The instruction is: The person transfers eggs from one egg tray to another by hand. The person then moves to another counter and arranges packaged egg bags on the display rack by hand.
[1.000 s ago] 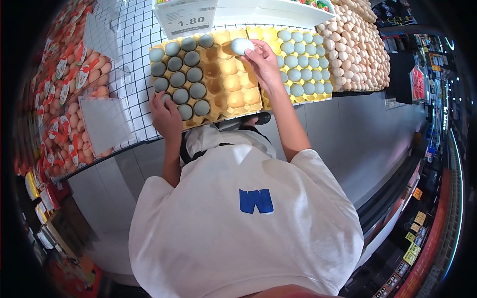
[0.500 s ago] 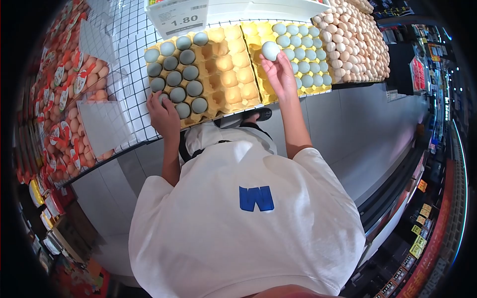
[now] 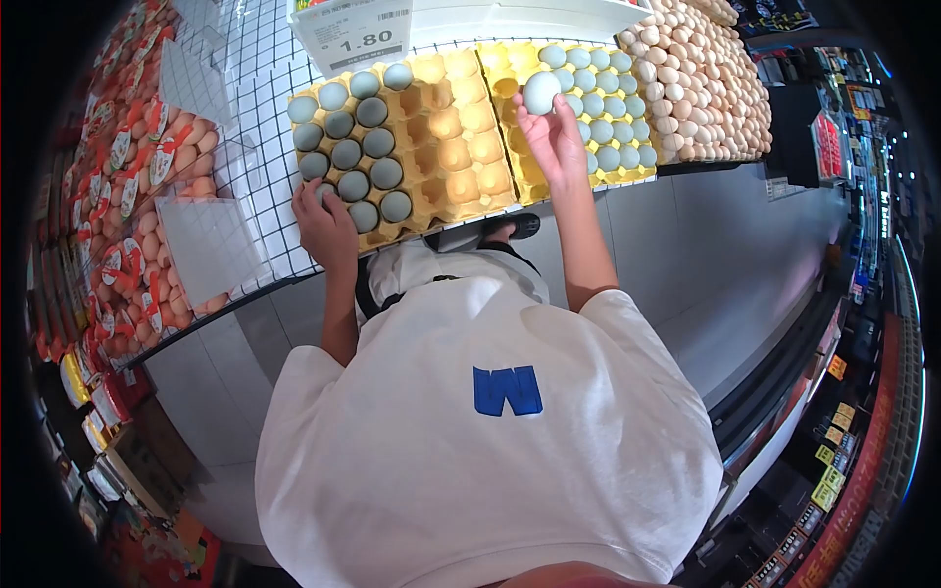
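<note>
Raised over the yellow egg tray on the right [image 3: 505, 61], my right hand [image 3: 552, 142] is closed on a pale blue-green egg [image 3: 541, 93], held up by the fingertips. My left hand [image 3: 328, 225] rests at the near left corner of the other egg tray [image 3: 420, 218], its fingers around an egg [image 3: 321, 193] that they partly cover. Several blue-green eggs [image 3: 345, 154] fill the left columns of that tray; its right columns are bare cups. In the right-hand tray, more blue-green eggs [image 3: 593, 105] sit in rows on the right side.
Brown eggs [image 3: 701, 93] are piled to the right. Packed eggs with red labels [image 3: 132, 250] lie on the left beside clear plastic boxes [image 3: 211, 250]. A price sign [image 3: 358, 39] reading 1.80 stands behind the trays on the gridded tabletop [image 3: 250, 118].
My right hand has moved slightly up and to the right with its egg, which is tilted a little differently. My left hand stays at the same egg. The view has shifted a little.
</note>
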### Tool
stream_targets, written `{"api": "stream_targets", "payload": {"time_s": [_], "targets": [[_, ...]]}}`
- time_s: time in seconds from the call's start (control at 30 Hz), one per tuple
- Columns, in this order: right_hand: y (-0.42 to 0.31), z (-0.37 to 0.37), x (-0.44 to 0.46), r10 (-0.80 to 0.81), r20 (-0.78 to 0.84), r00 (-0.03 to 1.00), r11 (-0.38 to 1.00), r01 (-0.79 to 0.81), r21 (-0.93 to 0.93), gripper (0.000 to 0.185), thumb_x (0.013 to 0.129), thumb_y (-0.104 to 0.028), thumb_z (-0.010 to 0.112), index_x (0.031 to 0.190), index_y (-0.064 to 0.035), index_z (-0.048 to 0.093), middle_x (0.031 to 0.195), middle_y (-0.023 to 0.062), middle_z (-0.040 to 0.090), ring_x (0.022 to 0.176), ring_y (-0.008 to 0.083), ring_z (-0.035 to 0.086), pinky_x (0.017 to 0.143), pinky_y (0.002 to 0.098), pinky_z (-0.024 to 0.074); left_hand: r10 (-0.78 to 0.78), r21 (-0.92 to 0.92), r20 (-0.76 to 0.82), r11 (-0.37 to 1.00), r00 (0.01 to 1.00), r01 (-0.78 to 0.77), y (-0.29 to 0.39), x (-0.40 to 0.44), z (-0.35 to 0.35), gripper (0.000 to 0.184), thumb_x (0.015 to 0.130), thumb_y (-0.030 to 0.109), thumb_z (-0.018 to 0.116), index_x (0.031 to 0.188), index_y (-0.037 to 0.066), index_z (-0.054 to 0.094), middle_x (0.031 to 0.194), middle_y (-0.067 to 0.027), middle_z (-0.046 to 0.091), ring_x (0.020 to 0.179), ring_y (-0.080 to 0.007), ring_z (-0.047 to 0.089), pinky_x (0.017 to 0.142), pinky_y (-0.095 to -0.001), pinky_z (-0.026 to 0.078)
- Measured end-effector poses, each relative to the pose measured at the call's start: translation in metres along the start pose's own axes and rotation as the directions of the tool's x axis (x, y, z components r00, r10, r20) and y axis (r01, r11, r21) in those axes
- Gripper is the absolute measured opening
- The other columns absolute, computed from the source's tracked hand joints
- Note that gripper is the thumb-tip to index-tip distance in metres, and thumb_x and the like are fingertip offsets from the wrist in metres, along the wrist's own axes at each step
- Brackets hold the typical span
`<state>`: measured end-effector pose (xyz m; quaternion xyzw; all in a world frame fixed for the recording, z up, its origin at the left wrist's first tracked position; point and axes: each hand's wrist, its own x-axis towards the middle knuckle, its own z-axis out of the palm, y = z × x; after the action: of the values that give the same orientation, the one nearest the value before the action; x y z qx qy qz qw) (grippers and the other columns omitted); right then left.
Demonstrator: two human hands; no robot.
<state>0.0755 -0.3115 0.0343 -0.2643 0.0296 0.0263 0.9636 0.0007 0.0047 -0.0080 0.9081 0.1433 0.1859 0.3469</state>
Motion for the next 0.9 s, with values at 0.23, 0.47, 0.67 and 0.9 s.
{"api": "stream_targets", "payload": {"time_s": [0.23, 0.47, 0.67, 0.9], "targets": [[-0.048, -0.008, 0.032, -0.374, 0.035, 0.927, 0.291, 0.153, -0.945, 0.038, 0.081, -0.014, 0.072, 0.115, -0.0048, 0.058, 0.104, 0.0118, 0.061, 0.092, 0.0216, 0.063, 0.081, 0.0331, 0.0528, 0.023, 0.005, -0.022, 1.0, 0.999, -0.023, 0.002, 0.0, 0.0, 0.026, 0.094, 0.02, 0.048, 0.114, 0.006, 0.057, 0.124, -0.0202, 0.053, 0.111, -0.0393, 0.054, 0.087, -0.0463, 0.047], [-0.042, -0.022, 0.055, -0.188, 0.262, 0.946, -0.497, 0.138, -0.857, 0.04, 0.074, -0.018, 0.075, 0.109, -0.0078, 0.062, 0.091, 0.0101, 0.064, 0.085, 0.0264, 0.058, 0.078, 0.0371, 0.0493, 0.016, -0.001, -0.024, 1.0, 1.0, -0.016, 0.0, 0.0, 0.0, 0.026, 0.094, 0.019, 0.048, 0.114, 0.005, 0.057, 0.124, -0.0209, 0.053, 0.112, -0.0397, 0.054, 0.088, -0.0463, 0.046], [-0.035, -0.023, 0.061, -0.184, 0.344, 0.921, -0.618, 0.164, -0.769, 0.033, 0.075, -0.018, 0.076, 0.103, -0.004, 0.064, 0.092, 0.0103, 0.065, 0.086, 0.0277, 0.058, 0.079, 0.0384, 0.0492, 0.017, 0.002, -0.022, 1.0, 1.0, -0.017, 0.004, 0.0, -0.002, 0.026, 0.093, 0.019, 0.049, 0.114, 0.005, 0.057, 0.124, -0.0211, 0.053, 0.112, -0.0398, 0.054, 0.088, -0.0464, 0.046], [-0.045, -0.004, 0.034, -0.117, 0.238, 0.964, -0.632, 0.112, -0.767, 0.029, 0.075, -0.021, 0.074, 0.097, -0.0052, 0.066, 0.093, 0.0125, 0.064, 0.089, 0.0323, 0.061, 0.077, 0.0411, 0.05, 0.029, -0.005, -0.022, 1.0, 0.999, -0.029, 0.005, 0.0, -0.003, 0.026, 0.093, 0.018, 0.049, 0.114, 0.005, 0.057, 0.123, -0.021, 0.054, 0.112, -0.0393, 0.054, 0.088, -0.0455, 0.047]]}}
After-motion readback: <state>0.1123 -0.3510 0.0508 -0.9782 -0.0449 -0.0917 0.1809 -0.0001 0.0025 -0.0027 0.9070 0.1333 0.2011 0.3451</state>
